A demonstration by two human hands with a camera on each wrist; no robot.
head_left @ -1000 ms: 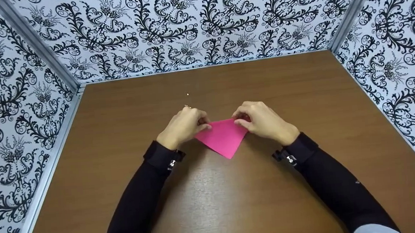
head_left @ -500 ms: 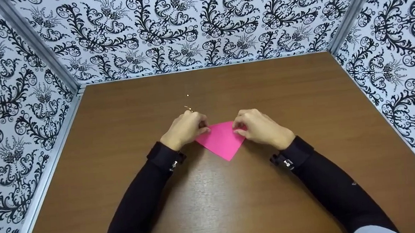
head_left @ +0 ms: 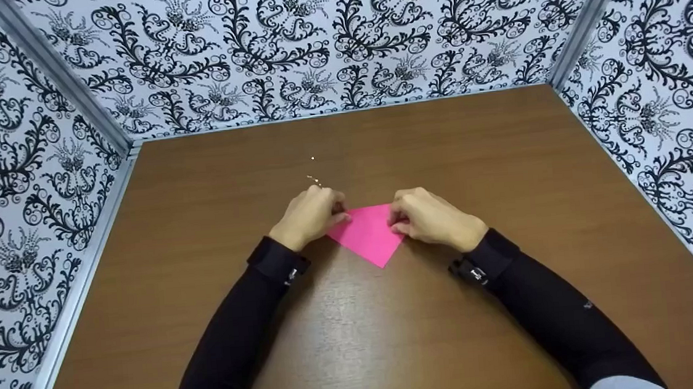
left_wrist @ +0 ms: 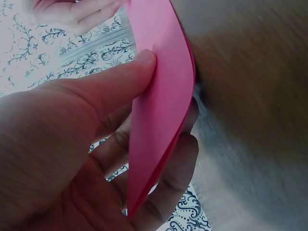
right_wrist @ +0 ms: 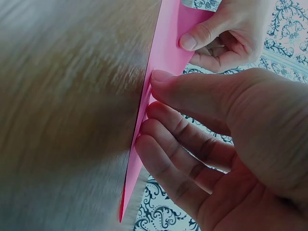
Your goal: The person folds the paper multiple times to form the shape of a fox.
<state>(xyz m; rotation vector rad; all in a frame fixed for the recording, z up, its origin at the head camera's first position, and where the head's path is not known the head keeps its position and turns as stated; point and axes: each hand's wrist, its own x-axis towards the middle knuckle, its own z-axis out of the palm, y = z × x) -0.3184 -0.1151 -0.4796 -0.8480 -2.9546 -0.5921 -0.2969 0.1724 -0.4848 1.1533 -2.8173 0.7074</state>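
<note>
A folded sheet of bright pink paper (head_left: 368,239) spans the space between both hands, one corner pointing toward the person. My left hand (head_left: 309,215) pinches its left part. In the left wrist view that thumb presses the near face of the bowed paper (left_wrist: 166,82), with fingers behind it and layers parting slightly at the lower end. At the right part, my right hand (head_left: 432,217) holds the paper with thumb and curled fingers. In the right wrist view its thumb tip and several fingertips lie against the pink face (right_wrist: 168,43); the right corner is partly covered.
Underneath is a brown wooden table (head_left: 197,187) with a shiny patch near its front. Patterned black-and-white walls (head_left: 340,40) enclose its back and sides, with metal posts at the corners. Small bright specks (head_left: 314,179) show just beyond the left hand.
Both hands have come slightly nearer the person with the paper. The right hand has shifted a little leftward and nearer along its right edge, while the left keeps its pinch.
</note>
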